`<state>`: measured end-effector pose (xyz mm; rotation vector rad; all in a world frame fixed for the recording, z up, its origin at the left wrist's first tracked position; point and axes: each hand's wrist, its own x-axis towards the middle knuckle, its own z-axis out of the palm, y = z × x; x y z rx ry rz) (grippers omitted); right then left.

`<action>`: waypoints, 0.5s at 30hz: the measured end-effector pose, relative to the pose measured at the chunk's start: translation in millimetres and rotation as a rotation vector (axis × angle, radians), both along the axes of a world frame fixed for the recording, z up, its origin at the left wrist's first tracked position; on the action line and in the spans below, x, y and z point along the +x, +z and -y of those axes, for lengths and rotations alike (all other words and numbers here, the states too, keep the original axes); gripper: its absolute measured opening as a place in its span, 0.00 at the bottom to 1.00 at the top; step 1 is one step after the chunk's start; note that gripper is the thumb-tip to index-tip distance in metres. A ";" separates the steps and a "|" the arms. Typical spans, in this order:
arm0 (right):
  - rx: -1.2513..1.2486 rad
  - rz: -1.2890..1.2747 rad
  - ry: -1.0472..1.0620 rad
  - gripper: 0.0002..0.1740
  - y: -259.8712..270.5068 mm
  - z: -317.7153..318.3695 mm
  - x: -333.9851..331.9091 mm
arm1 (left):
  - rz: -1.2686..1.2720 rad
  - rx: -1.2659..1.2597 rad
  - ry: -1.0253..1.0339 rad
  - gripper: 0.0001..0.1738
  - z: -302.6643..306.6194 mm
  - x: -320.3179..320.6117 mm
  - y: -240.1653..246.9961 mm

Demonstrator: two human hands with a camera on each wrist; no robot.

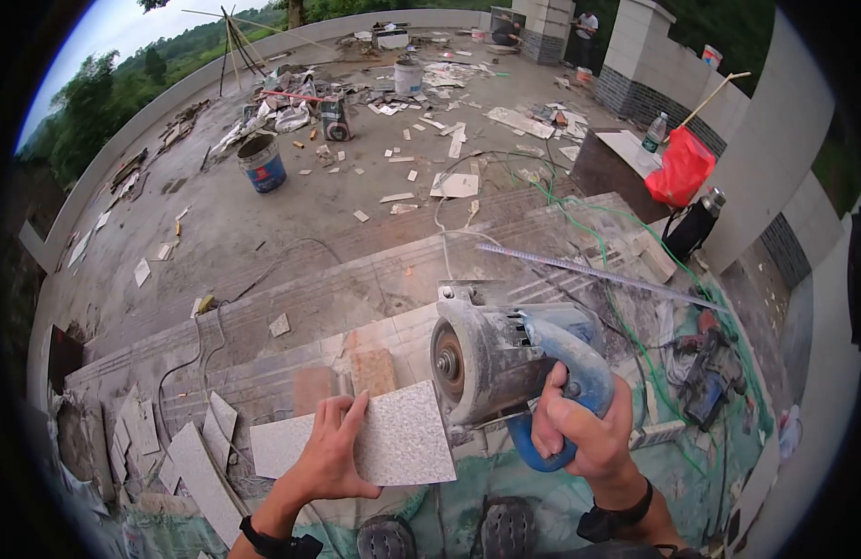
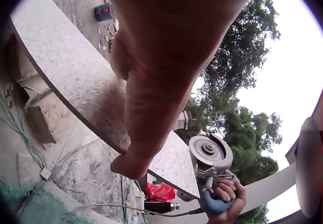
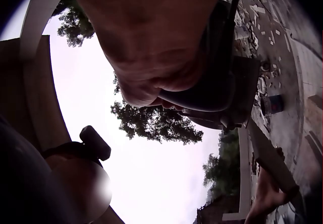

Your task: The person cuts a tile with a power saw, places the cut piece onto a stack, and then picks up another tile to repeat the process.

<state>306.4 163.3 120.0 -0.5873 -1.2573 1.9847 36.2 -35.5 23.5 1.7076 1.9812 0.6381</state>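
Note:
My left hand [image 1: 330, 445] holds a pale speckled stone tile [image 1: 407, 436] by its long edges, fingers over the far edge and thumb at the near one. The right hand [image 1: 593, 430] grips the blue loop handle [image 1: 575, 359] of a dusty handheld stone cutter [image 1: 491, 354]. Its round guard faces left, with a brown hub in the middle, right by the tile's right end. From the left wrist, the cutter [image 2: 209, 151] appears just beyond the tile [image 2: 65, 47]. In the right wrist view, my forearm and hand cover most of the cutter.
Offcuts [image 1: 202, 475] lie at the lower left, on stone steps [image 1: 263, 335]. A second power tool [image 1: 710, 377], green cables and a long ruler [image 1: 598, 270] are on the right. Farther off stand a blue bucket [image 1: 262, 164], a red bag [image 1: 680, 168] and scattered tile scraps.

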 end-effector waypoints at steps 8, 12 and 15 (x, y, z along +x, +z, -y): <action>0.031 0.012 0.020 0.16 1.0 -0.4 -0.4 | 0.008 0.009 0.000 0.76 0.8 -0.8 1.0; 0.015 -0.011 0.013 0.16 -0.2 0.7 -1.6 | 0.006 0.014 -0.002 0.76 1.1 -0.5 1.0; 0.021 0.005 0.007 0.17 1.4 1.2 -2.7 | 0.002 0.020 -0.007 0.75 0.9 0.1 2.1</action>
